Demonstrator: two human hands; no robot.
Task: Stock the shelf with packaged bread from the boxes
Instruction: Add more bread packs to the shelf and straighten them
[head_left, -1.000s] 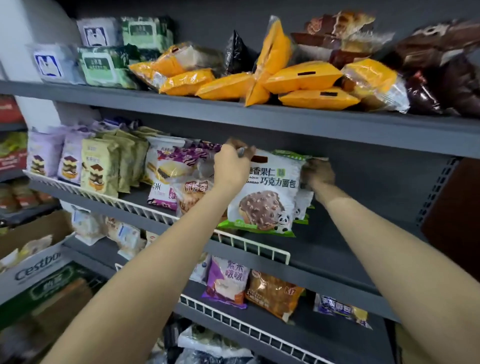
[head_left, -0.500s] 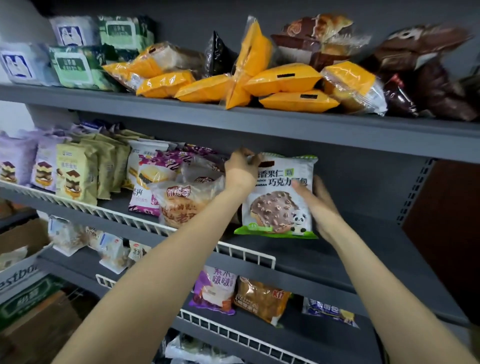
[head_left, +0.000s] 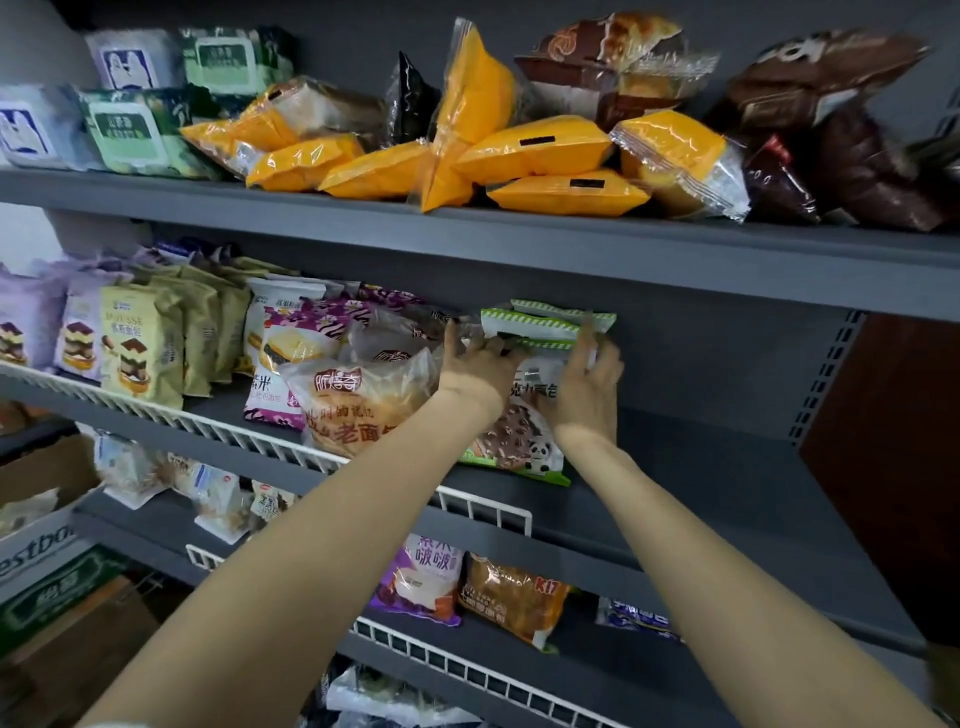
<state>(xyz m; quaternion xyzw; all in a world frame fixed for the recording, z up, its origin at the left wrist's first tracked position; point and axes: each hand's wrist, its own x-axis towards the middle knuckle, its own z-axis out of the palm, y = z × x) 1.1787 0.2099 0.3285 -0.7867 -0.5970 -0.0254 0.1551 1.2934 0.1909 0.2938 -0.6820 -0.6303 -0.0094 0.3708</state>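
Your left hand (head_left: 475, 364) and right hand (head_left: 584, 387) both pinch the top edges of the green-trimmed chocolate bread packs (head_left: 524, 447), which stand upright on the middle shelf (head_left: 675, 499) beside the brown bread bag (head_left: 358, 400). Most shelves look partly filled; bare shelf remains to the right, and boxes (head_left: 41, 561) wait at lower left.

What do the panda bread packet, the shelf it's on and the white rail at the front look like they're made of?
Panda bread packet: thin glossy plastic film, likely; it crinkles and catches light, with a crimped top seam. Shelf: probably painted metal, matte dark grey, with slotted uprights behind. White rail: looks like coated wire, thin bars in a grid.
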